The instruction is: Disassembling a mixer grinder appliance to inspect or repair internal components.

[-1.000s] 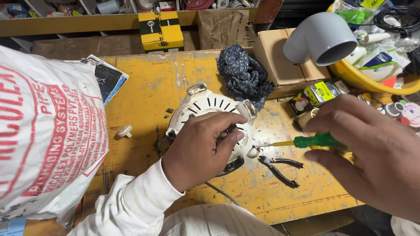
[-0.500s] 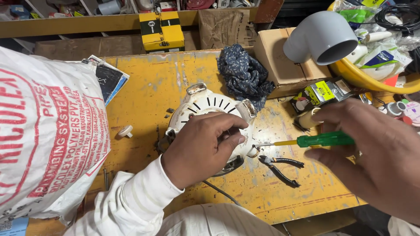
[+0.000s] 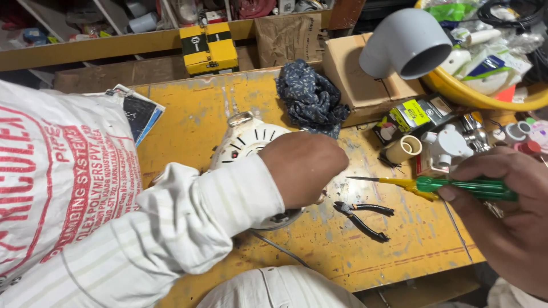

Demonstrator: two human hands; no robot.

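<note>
At the near edge of the yellow table (image 3: 194, 122), a white sleeve (image 3: 171, 228) is seen coming in from the left. The left hand (image 3: 305, 168) is laid on top of a round white fan part (image 3: 245, 145) in the middle of the table, and its fingers are curled down over the far side; how tightly they grip cannot be told. Near the right edge, a green screwdriver (image 3: 456, 186) is held in the closed fingers of the right hand (image 3: 505, 214), with its tip pointed at the left hand but not touching it. Black pliers (image 3: 365, 219) are lying on the table just below the tip. The paint is scratched and worn. A big white sack (image 3: 57, 171) takes up the left side. Farther back, a blue rag (image 3: 311, 97) is bunched beside a brown box (image 3: 357, 77). A grey pipe elbow (image 3: 408, 43) and a yellow tub (image 3: 485, 94) are at the far right corner. A yellow-black box (image 3: 208, 48) sits on a shelf behind.
</note>
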